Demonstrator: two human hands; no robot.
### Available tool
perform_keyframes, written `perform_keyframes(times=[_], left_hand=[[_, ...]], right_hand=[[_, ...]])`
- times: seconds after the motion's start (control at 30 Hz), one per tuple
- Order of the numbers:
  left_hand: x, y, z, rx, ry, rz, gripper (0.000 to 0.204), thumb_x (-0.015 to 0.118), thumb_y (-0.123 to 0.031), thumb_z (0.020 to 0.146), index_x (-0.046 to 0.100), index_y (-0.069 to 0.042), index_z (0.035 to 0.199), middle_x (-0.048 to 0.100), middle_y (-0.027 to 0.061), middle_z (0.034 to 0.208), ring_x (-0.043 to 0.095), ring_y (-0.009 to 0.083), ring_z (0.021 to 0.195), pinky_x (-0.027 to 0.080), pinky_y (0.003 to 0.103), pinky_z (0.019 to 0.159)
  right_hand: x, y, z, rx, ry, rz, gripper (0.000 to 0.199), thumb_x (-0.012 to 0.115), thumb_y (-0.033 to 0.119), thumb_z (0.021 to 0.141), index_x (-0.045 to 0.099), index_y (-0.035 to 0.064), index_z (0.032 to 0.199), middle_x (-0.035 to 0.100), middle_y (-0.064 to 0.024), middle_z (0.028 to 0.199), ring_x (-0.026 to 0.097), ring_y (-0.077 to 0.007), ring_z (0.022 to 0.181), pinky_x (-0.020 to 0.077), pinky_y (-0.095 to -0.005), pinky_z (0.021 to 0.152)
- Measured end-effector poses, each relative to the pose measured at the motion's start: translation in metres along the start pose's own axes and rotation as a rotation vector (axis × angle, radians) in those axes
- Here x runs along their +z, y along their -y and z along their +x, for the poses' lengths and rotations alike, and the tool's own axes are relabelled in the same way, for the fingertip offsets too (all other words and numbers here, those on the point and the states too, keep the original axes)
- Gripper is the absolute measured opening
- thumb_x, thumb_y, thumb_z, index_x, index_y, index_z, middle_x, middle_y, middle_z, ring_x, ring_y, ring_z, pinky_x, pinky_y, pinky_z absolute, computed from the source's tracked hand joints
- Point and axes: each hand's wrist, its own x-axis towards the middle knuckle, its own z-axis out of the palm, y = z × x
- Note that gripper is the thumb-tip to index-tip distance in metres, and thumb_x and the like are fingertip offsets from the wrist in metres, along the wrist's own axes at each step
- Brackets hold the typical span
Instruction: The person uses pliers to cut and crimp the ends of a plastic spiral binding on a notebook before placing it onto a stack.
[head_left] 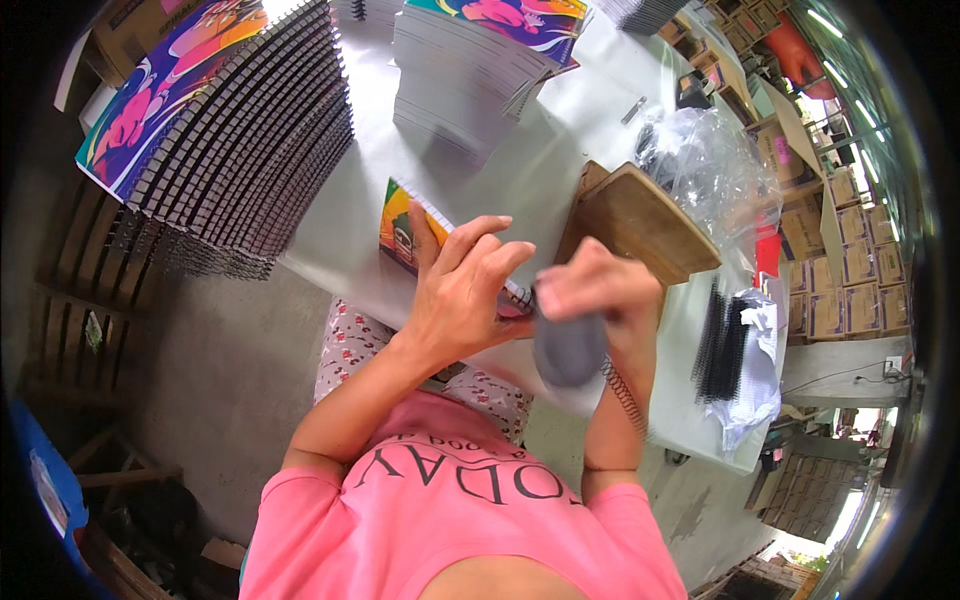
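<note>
A small notebook (398, 232) with a yellow, green and red cover lies at the near table edge. My left hand (455, 285) grips it, fingers bent over its upper side. Beside its right end is my right hand (600, 290), smeared by motion, its fingers curled together at the notebook's edge. A thin dark spiral binding coil (625, 398) runs from under this hand along my right forearm; the fingers appear closed on it, though blur hides the exact grip. Below the right hand, a dark grey rounded shape (568, 352) is too blurred to identify.
A tall stack of coil-bound notebooks (255, 120) stands at left. Behind my hands is a pile of loose-leaf blocks (455, 90). To the right are a brown wooden stand (640, 215), a clear plastic bag (705, 165), black coils (718, 345) and crumpled paper (758, 385). Cartons (845, 300) fill the far right.
</note>
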Motion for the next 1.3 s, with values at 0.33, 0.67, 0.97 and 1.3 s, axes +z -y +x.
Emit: perform_keyframes(times=[0.33, 0.67, 0.97, 1.3], left_hand=[[-0.027, 0.036, 0.019, -0.064, 0.006, 0.074, 0.059, 0.084, -0.049, 0.040, 0.054, -0.007, 0.068, 0.045, 0.0096, 0.099, 0.042, 0.0349, 0.112, 0.038, 0.046, 0.089], [-0.031, 0.038, 0.024, -0.015, 0.029, 0.003, 0.056, 0.085, -0.046, 0.044, 0.054, -0.007, 0.067, 0.043, 0.0137, 0.112, 0.032, 0.0405, 0.123, 0.036, 0.051, 0.094], [-0.031, 0.041, 0.015, -0.181, -0.020, -0.244, 0.067, 0.089, -0.045, 0.037, 0.053, -0.007, 0.080, 0.039, 0.0147, 0.116, 0.036, 0.0360, 0.118, 0.036, 0.046, 0.094], [-0.008, 0.062, -0.009, -0.519, -0.128, -0.699, 0.097, 0.095, -0.029, 0.037, 0.034, -0.006, 0.108, 0.038, 0.0088, 0.102, 0.042, 0.0193, 0.095, 0.037, 0.033, 0.089]], right_hand=[[0.004, -0.023, 0.015, 0.590, -0.247, -0.141, 0.029, 0.059, -0.008, 0.063, 0.072, 0.0018, 0.087, 0.068, -0.0099, 0.084, 0.060, -0.0144, 0.073, 0.0471, -0.0226, 0.066], [0.014, -0.012, 0.030, 0.061, -0.022, 0.032, 0.018, 0.062, -0.001, 0.068, 0.073, 0.0035, 0.082, 0.068, -0.0095, 0.080, 0.061, -0.0164, 0.072, 0.0500, -0.0283, 0.065], [0.017, -0.027, 0.034, 0.445, -0.045, -0.175, 0.031, 0.060, -0.007, 0.061, 0.073, 0.0030, 0.087, 0.069, -0.0133, 0.083, 0.063, -0.0175, 0.075, 0.0480, -0.0263, 0.068], [0.023, -0.025, 0.038, 0.037, 0.038, 0.337, 0.038, 0.058, -0.009, 0.061, 0.072, 0.0057, 0.094, 0.069, -0.0110, 0.088, 0.063, -0.0165, 0.079, 0.0483, -0.0284, 0.072]])
